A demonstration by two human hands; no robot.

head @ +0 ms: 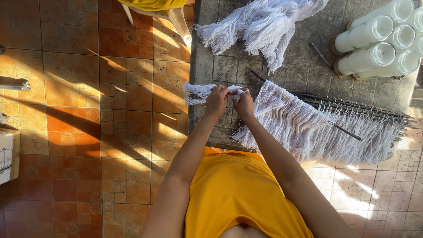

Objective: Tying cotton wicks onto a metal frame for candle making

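My left hand (217, 100) is closed around a small bundle of white strings (199, 92) whose loose ends fan out to the left. Touching it on the right, my right hand (245, 104) pinches the same bundle at its other end. Both hands hover over the left edge of a grey stone worktop (220, 68). Just right of my hands, many white strings hang knotted along a thin dark rod (348, 132), forming a fringe (308, 128).
A loose heap of white strings (260, 26) lies at the worktop's far side. Several white candles in glass cylinders (379, 44) lie at the top right. More metal rods (365, 108) lie above the fringe. Orange tiled floor (88, 110) spreads left, with a cardboard box (9, 154).
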